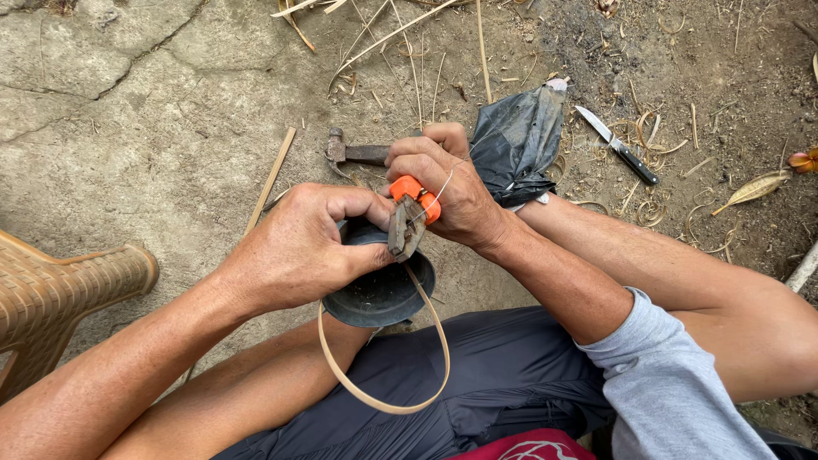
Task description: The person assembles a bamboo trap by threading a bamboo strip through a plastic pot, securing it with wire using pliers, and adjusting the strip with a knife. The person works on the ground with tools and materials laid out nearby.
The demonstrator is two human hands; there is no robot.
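Down by the knees, the left hand (298, 251) clasps the rim of a dark round bowl (381, 290), fingers curled tight over it. Just above the bowl, the right hand (447, 183) is clenched around orange-handled pliers (409, 217) (a thin white thread runs across its knuckles). Below the bowl loops a bamboo strip (388, 400). Beyond it lie a hammer (354, 153), a black plastic bag (515, 140) and, further right, a knife (618, 145).

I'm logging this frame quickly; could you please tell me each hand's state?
Left hand: closed on the dark round lid.
Right hand: closed on the orange-handled pliers.
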